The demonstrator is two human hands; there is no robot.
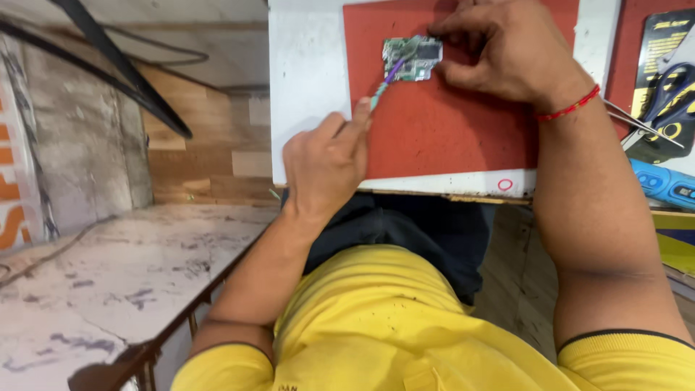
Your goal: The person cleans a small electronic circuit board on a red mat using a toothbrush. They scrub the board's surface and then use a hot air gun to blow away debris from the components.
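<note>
I see a small green circuit board (411, 58) lying on the red mat (449, 123). My right hand (507, 51) pinches its edge. My left hand (326, 163) grips a thin brush (387, 80), tip touching the board.

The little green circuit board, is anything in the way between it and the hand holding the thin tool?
Nothing visible is. The left hand holds a thin tool whose tip already reaches the circuit board across bare red mat. The right hand steadies the board's far side.

A white-topped workbench (311, 108) carries a red rectangular mat (449, 130) across its middle. On the mat, toward the far edge, lies a small green circuit board (414, 58). At the bench's right edge rest a blue plastic tool (662, 185) and slim metal tweezers (641, 123).
</note>
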